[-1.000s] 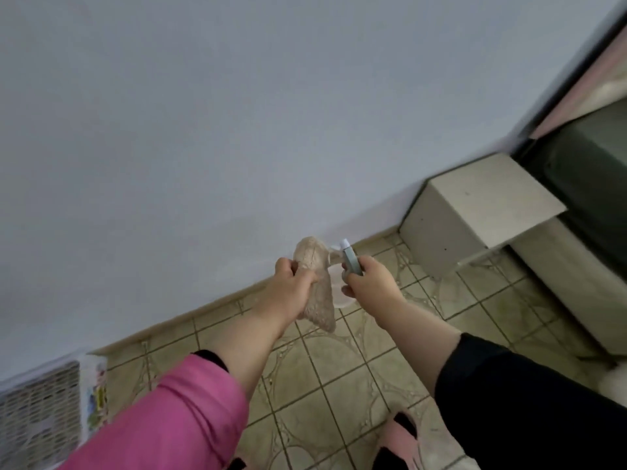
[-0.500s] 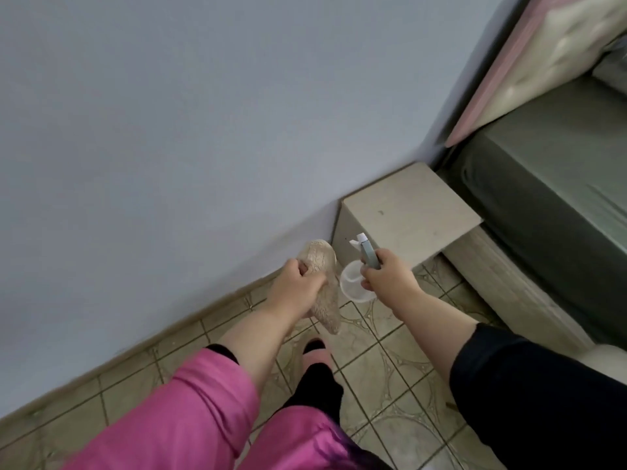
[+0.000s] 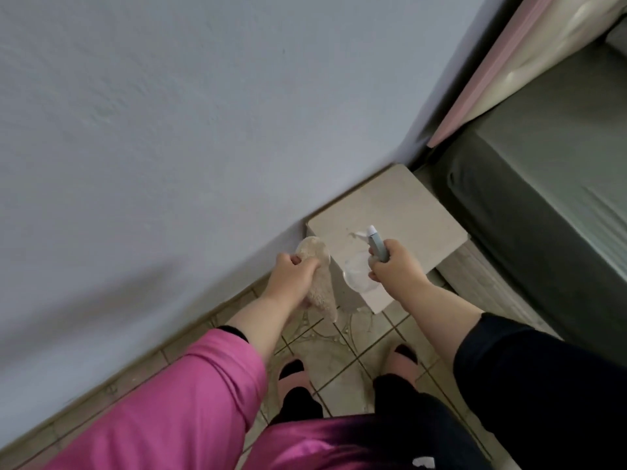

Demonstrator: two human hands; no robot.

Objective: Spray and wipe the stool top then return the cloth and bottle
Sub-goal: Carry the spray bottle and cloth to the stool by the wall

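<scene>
Overhead, the right hand (image 3: 395, 266) has its grip curled round the bottle (image 3: 368, 257) above the stool (image 3: 410, 212), nozzle over its top. Just left of the stool, the left hand (image 3: 291, 276) grips the hanging cloth (image 3: 320, 283).

The cloth (image 3: 319, 283) is nubbly, looped terry, beige and matt. The bottle (image 3: 360, 273) is clear, thin plastic with a faint sheen; its spray head is matt grey-blue and white plastic. The stool (image 3: 407, 212) top looks smooth and dull, pale like laminate or stone. The wall (image 3: 203, 130) is matt paint, faintly textured. Floor tiles (image 3: 356, 340) are glazed, patterned. One sleeve (image 3: 190, 395) is satiny pink.
</scene>
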